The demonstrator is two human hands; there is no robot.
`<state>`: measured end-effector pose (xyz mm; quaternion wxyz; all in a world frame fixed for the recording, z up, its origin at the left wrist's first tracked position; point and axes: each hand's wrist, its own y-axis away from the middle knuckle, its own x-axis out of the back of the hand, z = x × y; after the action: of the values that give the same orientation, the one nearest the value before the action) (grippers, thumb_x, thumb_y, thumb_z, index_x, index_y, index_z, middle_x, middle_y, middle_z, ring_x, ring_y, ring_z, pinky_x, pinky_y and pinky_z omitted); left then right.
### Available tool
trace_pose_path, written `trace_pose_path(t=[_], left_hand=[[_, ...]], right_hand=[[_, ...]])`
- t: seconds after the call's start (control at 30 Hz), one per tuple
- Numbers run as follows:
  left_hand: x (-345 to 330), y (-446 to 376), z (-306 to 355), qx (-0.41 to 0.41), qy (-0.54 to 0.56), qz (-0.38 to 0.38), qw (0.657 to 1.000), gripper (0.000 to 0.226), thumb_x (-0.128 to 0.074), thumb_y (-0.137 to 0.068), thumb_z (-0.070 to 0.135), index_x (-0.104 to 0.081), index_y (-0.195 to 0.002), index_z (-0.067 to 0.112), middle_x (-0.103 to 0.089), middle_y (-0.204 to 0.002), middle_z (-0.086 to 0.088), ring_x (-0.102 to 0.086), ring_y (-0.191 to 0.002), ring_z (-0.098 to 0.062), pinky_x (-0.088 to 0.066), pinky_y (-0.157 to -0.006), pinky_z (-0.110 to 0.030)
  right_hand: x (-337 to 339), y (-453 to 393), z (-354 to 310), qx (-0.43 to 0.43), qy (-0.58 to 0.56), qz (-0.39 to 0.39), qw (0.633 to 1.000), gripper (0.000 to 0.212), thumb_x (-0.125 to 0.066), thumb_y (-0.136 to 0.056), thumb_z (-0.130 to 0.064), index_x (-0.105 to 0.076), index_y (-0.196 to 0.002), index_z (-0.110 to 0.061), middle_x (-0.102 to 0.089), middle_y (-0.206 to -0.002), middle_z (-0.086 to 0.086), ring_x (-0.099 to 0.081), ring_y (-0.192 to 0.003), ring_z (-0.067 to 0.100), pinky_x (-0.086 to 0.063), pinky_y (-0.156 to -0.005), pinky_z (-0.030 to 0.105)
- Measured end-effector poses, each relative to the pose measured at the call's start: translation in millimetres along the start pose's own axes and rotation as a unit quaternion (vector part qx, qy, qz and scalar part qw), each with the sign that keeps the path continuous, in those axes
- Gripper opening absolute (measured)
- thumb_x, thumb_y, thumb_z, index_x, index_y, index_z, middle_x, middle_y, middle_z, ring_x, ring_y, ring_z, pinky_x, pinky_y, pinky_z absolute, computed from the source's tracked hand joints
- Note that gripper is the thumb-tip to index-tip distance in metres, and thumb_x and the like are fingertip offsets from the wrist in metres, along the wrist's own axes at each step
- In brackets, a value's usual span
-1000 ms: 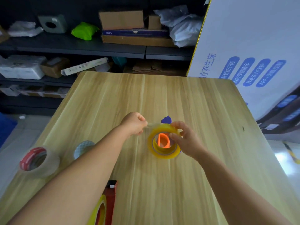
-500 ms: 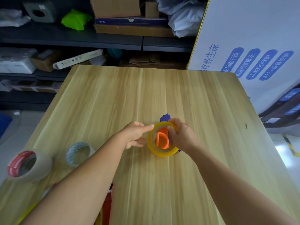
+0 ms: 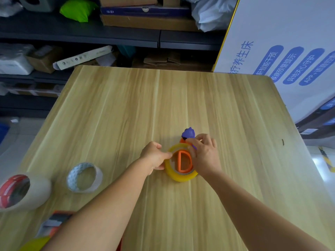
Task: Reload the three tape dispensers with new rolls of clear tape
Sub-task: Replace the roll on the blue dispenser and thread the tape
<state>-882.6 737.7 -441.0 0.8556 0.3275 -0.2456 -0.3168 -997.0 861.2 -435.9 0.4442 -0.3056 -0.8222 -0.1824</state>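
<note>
A yellowish clear tape roll (image 3: 178, 175) lies flat on the wooden table (image 3: 181, 98), fitted around the orange core (image 3: 184, 163) of a small dispenser with a purple head (image 3: 188, 132). My left hand (image 3: 155, 157) presses its fingertips against the roll's left rim. My right hand (image 3: 204, 153) covers the roll's right side and the dispenser's neck, gripping there. A white tape roll (image 3: 84, 177) and a larger roll with a red core (image 3: 21, 192) lie at the left. A red dispenser (image 3: 54, 223) with a yellow roll (image 3: 34, 243) shows at the bottom left, partly behind my arm.
Dark shelves (image 3: 81, 36) with boxes and bags stand behind the table. A large white printed board (image 3: 282, 51) leans at the right. The floor (image 3: 16, 142) drops off past the table's left edge.
Both hands and the roll have settled lower on the dispenser. My left hand let go of the pulled tape end and now touches the roll's rim. My right hand slid toward the purple head.
</note>
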Motion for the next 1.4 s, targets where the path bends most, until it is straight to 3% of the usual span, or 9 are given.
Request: trace_pose_path(t=[0.2,0.33,0.47,0.73,0.9,1.07,1.2,1.3,1.4], left_hand=[[-4,-7,-12,0.001,0.006,0.025,1.000,0.058,-0.077,-0.077,0.014,-0.046,-0.126,0.015,-0.058,-0.117,-0.012,-0.065,-0.097,-0.024,-0.059,-0.070,-0.033],[-5,-9,-13,-0.003,0.003,0.036,0.999,0.058,-0.076,-0.076,0.013,-0.046,-0.126,0.017,-0.059,-0.116,-0.012,-0.066,-0.094,-0.025,-0.060,-0.070,-0.036],[-7,-8,-14,-0.002,0.013,0.043,0.999,0.058,-0.076,-0.077,0.014,-0.046,-0.127,0.016,-0.059,-0.115,-0.011,-0.067,-0.091,-0.024,-0.061,-0.070,-0.036],[-10,4,-21,0.004,0.042,0.041,0.998,0.044,-0.071,-0.082,0.021,-0.050,-0.121,0.015,-0.059,-0.111,-0.008,-0.065,-0.094,-0.024,-0.059,-0.073,-0.034],[-9,19,-23,-0.007,0.077,0.011,0.997,0.020,-0.061,-0.087,0.032,-0.056,-0.105,0.025,-0.065,-0.108,-0.003,-0.065,-0.097,-0.022,-0.054,-0.081,-0.039],[-14,32,-16,-0.024,0.163,-0.038,0.986,0.045,-0.071,-0.082,0.019,-0.048,-0.121,0.027,-0.063,-0.112,-0.007,-0.066,-0.091,-0.025,-0.056,-0.080,-0.044],[-18,35,-25,-0.019,0.141,-0.015,0.990,0.052,-0.072,-0.080,0.012,-0.046,-0.122,0.029,-0.061,-0.118,-0.009,-0.065,-0.097,-0.026,-0.054,-0.087,-0.046],[-18,31,-38,-0.021,0.084,0.036,0.996,0.057,-0.074,-0.077,0.016,-0.048,-0.126,0.028,-0.056,-0.126,-0.006,-0.060,-0.108,-0.025,-0.049,-0.097,-0.044],[-17,30,-47,-0.027,0.042,0.089,0.995,0.056,-0.073,-0.080,0.018,-0.047,-0.130,0.022,-0.053,-0.127,-0.003,-0.054,-0.104,-0.020,-0.046,-0.092,-0.031]], right_hand=[[-7,13,8,-0.041,-0.005,-0.058,0.997,0.068,-0.048,-0.093,-0.045,-0.018,-0.151,-0.024,-0.028,-0.149,-0.001,-0.030,-0.132,0.022,-0.029,-0.111,0.036],[-15,23,-7,-0.030,0.088,-0.122,0.988,0.115,-0.050,-0.070,-0.078,0.007,-0.152,-0.022,0.000,-0.160,0.005,-0.007,-0.146,0.025,-0.012,-0.119,0.042],[-24,31,-16,-0.037,0.147,-0.156,0.976,0.128,-0.056,-0.065,-0.080,0.022,-0.149,-0.022,0.026,-0.157,0.012,0.014,-0.147,0.029,0.000,-0.118,0.046],[-11,25,-6,0.000,0.054,-0.191,0.980,0.130,-0.078,-0.057,-0.055,0.011,-0.149,-0.033,0.014,-0.158,-0.005,-0.003,-0.146,0.021,-0.021,-0.118,0.038],[1,22,10,-0.036,-0.147,-0.188,0.970,0.123,-0.082,-0.040,-0.047,-0.012,-0.140,-0.038,-0.029,-0.140,-0.009,-0.037,-0.129,0.017,-0.042,-0.105,0.040],[8,26,8,-0.062,-0.228,-0.223,0.946,0.109,-0.084,-0.044,-0.037,-0.022,-0.134,-0.035,-0.044,-0.124,-0.003,-0.053,-0.114,0.019,-0.051,-0.091,0.034],[8,32,2,-0.047,-0.157,-0.247,0.955,0.111,-0.087,-0.053,-0.027,-0.017,-0.140,-0.032,-0.035,-0.133,-0.006,-0.039,-0.125,0.018,-0.043,-0.098,0.031],[2,37,-4,-0.027,-0.042,-0.241,0.969,0.121,-0.085,-0.056,-0.032,-0.005,-0.147,-0.030,-0.006,-0.155,-0.008,-0.015,-0.142,0.019,-0.027,-0.112,0.037],[-4,44,-8,-0.037,0.053,-0.233,0.970,0.124,-0.082,-0.061,-0.039,0.004,-0.150,-0.029,0.014,-0.159,-0.004,0.006,-0.147,0.022,-0.012,-0.119,0.042]])
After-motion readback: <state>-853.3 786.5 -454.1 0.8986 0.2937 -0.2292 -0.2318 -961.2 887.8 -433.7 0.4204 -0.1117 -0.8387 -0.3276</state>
